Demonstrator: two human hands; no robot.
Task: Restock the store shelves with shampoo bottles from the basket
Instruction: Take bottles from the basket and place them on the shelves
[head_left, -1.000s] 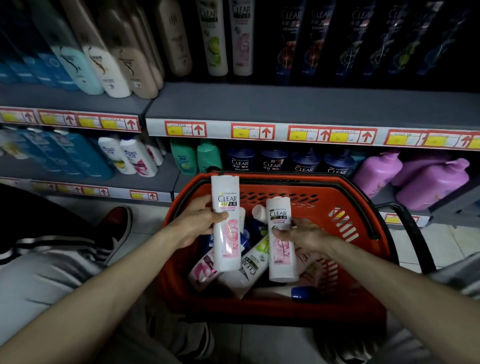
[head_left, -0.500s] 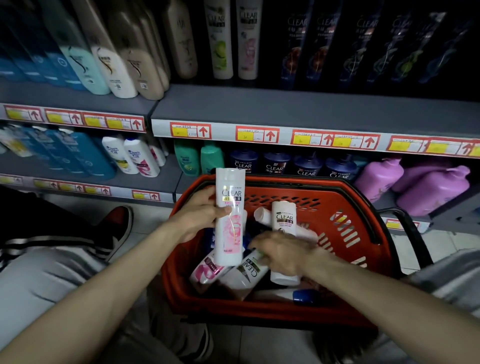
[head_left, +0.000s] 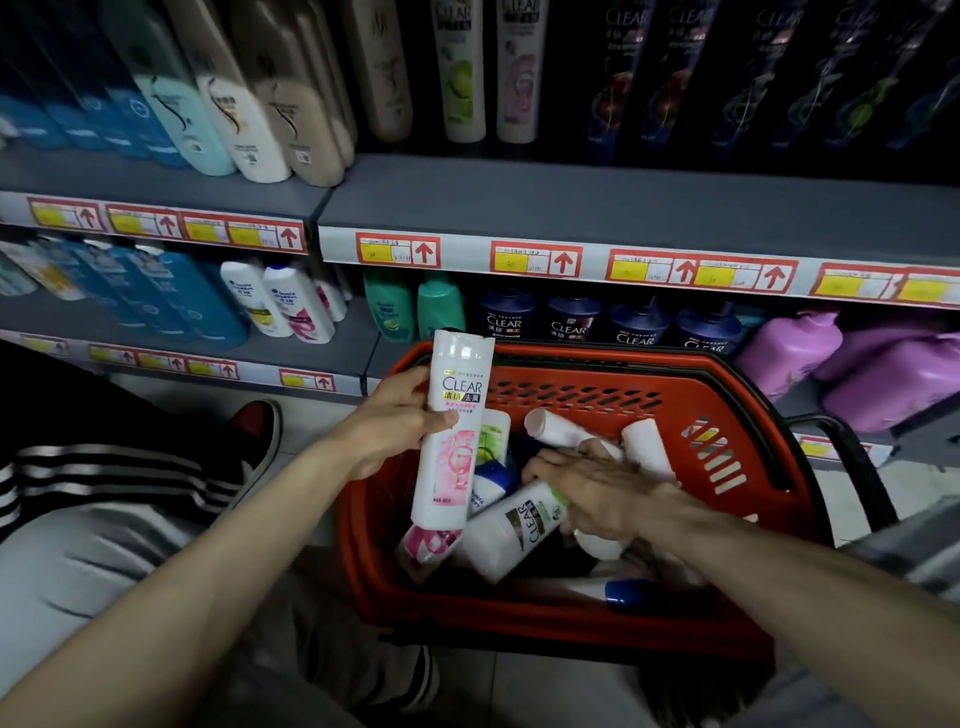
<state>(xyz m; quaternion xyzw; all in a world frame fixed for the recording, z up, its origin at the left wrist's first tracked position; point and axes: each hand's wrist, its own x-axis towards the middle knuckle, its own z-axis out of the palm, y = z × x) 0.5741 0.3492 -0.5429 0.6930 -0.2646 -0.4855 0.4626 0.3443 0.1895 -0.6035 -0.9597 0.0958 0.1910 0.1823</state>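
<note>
Crouched before the store shelves (head_left: 571, 202), with a red basket (head_left: 727, 395) on the floor at six o'clock of the view. Gripping a white pink-labelled CLEAR bottle (head_left: 452, 457) in the left hand (head_left: 395, 431), thumb across the front, fingers wrapped behind. Held upright with a slight lean toward one o'clock, over the basket's nine o'clock side, its lower end in front of the bottles inside. Reaching into the basket with the right hand (head_left: 597, 488), palm down, fingers stretched toward nine o'clock across the heap. Cannot tell whether closed round a bottle or only resting on top. Just under those fingers, lying slantwise, a white green-labelled bottle (head_left: 514, 530). At eight o'clock of that, a pink-patterned bottle (head_left: 426, 545) against the basket wall. At twelve o'clock of the right hand, two plain white bottles (head_left: 647, 447) poking up. At five o'clock, low in the basket, a blue cap (head_left: 626, 592). Beyond the basket's far rim, on the lower shelf, dark blue CLEAR bottles (head_left: 571, 322), with green bottles (head_left: 439, 306) at nine o'clock of them and purple bottles (head_left: 789, 348) at three o'clock. Along the shelf edge above, red and yellow price tags (head_left: 535, 258).
</note>
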